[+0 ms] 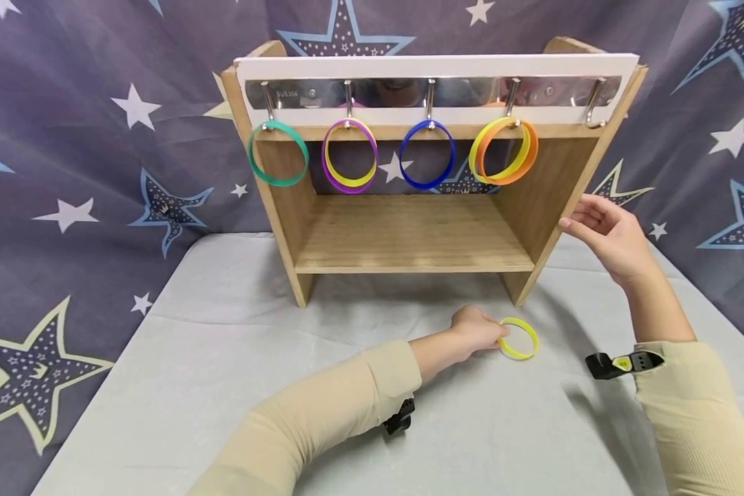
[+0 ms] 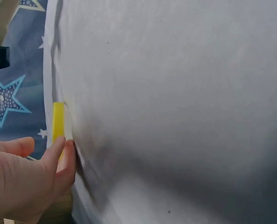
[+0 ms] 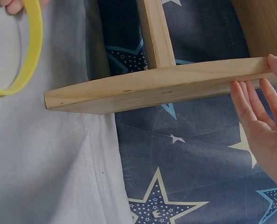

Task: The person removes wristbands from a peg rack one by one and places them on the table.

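In the head view my left hand (image 1: 476, 331) pinches the edge of a yellow wristband (image 1: 536, 337) low over the cloth-covered table. The same band (image 2: 58, 114) stands up from thumb and fingertips in the left wrist view. My right hand (image 1: 614, 234) holds the right side panel of a wooden shelf (image 1: 415, 265). Its thumb lies at the panel's front edge and its fingertips (image 3: 241, 95) against the outer face. From the hook rail (image 1: 378, 96) hang a teal band (image 1: 306, 162), purple and yellow bands together, a blue band (image 1: 452, 162), and yellow and orange bands together.
The rightmost hook (image 1: 592, 110) carries no band. A pale grey cloth (image 1: 223, 386) covers the table. Behind the shelf hangs a dark curtain (image 1: 180, 83) with stars. Black straps (image 1: 623, 363) sit at both sleeves.
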`<state>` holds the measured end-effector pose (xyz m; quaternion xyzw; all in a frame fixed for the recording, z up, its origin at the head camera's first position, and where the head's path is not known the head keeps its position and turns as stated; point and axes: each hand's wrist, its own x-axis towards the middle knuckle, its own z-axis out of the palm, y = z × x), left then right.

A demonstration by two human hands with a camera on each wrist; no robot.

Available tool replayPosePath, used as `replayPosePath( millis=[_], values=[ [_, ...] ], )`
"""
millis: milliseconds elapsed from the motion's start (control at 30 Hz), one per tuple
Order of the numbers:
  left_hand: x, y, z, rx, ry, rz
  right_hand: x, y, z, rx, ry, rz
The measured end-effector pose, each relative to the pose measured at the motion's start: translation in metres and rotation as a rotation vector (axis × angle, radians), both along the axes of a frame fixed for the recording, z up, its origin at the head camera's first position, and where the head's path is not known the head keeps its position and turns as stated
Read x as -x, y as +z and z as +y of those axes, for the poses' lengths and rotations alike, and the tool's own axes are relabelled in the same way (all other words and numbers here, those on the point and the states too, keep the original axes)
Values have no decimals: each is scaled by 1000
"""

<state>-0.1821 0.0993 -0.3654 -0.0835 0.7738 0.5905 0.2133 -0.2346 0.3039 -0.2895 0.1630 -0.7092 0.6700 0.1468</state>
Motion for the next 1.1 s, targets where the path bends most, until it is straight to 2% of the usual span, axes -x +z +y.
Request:
replayPosePath(
  millis=[200,400,567,800,1000,1100],
  values=[
    [-2,2,-3,28,-24,11,-1,-1,2,-4,-4,-17],
    [-6,4,-5,26,-59,-10,0,-3,3,26,22,-20],
    [-9,5,-5,11,-62,-11,0,-5,3,31,24,-22],
    [-9,4,-8,40,-76,3,0,-3,3,14,17,-17],
    [-7,2,-17,-17,-107,21,1,0,2,-7,2,-9],
    [-4,0,-24,-38,-151,35,2,0,2,13,21,-11]
  ],
)
